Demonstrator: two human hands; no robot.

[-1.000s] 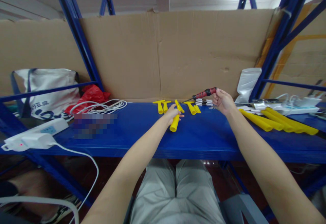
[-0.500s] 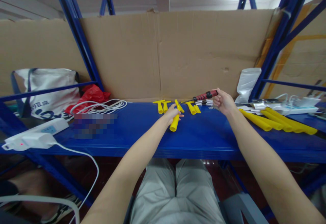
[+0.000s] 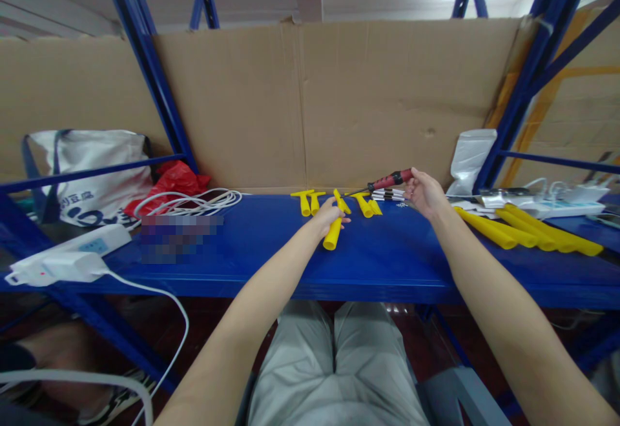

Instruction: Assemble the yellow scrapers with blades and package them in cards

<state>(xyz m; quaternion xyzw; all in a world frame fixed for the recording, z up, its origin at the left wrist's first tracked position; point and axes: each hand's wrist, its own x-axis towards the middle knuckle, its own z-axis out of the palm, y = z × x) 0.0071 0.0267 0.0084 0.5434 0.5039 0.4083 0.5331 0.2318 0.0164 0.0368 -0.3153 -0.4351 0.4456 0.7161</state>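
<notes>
Here, in the head view, the left hand (image 3: pixel 330 213) is resting on the blue shelf (image 3: pixel 387 264) with its fingers curling shut around a yellow T-piece (image 3: pixel 332 237). The stem of that piece is sticking out below the fingers, towards the person, while its crossbar is showing just above the fingertips.

The right hand (image 3: pixel 425 192) is hovering a little above the shelf, fingers and thumb pinching closed on the rear end of the red-and-black handle of a screwdriver (image 3: pixel 389 181). The handle is running out leftward from the fingertips. The thin shaft is pointing on towards the left hand, its tip ending near the crossbar; I cannot tell whether it is touching.

Just under the screwdriver handle, white strips (image 3: pixel 387 195) are lying flat on the shelf. Other yellow T-pieces (image 3: pixel 305 202) are lying just beyond the left fingers, on both sides of them. Long yellow tubes (image 3: pixel 527 229) are lying well to the right of the right hand, a coiled white cable (image 3: pixel 194 202) well to the left of the left hand, and cardboard (image 3: pixel 368 103) is standing behind everything.
</notes>
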